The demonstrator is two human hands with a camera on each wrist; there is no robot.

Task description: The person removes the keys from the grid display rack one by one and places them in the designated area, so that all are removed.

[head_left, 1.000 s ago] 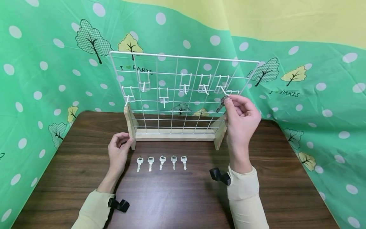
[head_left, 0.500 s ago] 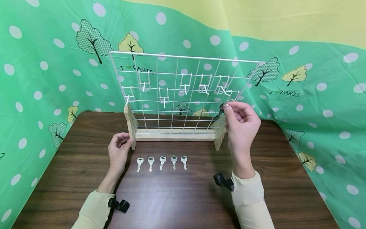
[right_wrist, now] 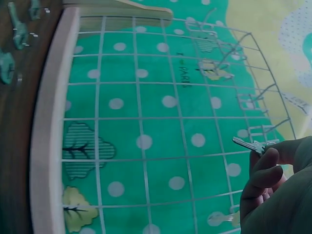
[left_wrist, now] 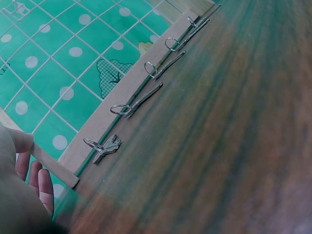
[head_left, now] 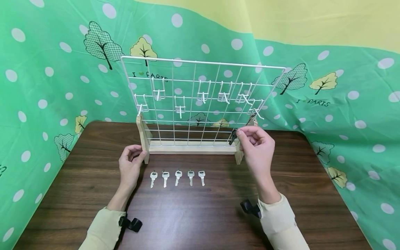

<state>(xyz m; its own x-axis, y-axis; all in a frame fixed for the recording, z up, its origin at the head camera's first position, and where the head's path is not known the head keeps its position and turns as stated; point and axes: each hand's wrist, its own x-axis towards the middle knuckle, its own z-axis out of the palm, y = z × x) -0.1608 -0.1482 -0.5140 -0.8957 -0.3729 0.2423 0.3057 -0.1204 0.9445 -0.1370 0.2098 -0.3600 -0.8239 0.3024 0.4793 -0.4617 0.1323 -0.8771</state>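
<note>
My right hand (head_left: 257,147) pinches a key (head_left: 232,136) by its head between thumb and index finger, with its blade pointing down and left. It is in front of the lower right part of a white wire grid rack (head_left: 203,62). The same key (right_wrist: 251,145) shows in the right wrist view. Above that hand, a key-like shape (head_left: 251,119) hangs by the low right hook (head_left: 257,113). My left hand (head_left: 129,166) holds the rack's left wooden leg (head_left: 142,139), thumb on its near side. Several silver keys (head_left: 178,178) with rings lie in a row before the rack.
Several white hooks (head_left: 203,95) jut forward from the grid at two heights. A pale wooden bar (head_left: 192,150) joins the legs at the bottom. The rack stands on a dark wooden table (head_left: 187,222), with a green patterned cloth (head_left: 47,86) behind.
My right hand has come down from the upper right hook, past the low right hook, to the grid's lower right, still pinching the key. The left hand stays at the leg.
</note>
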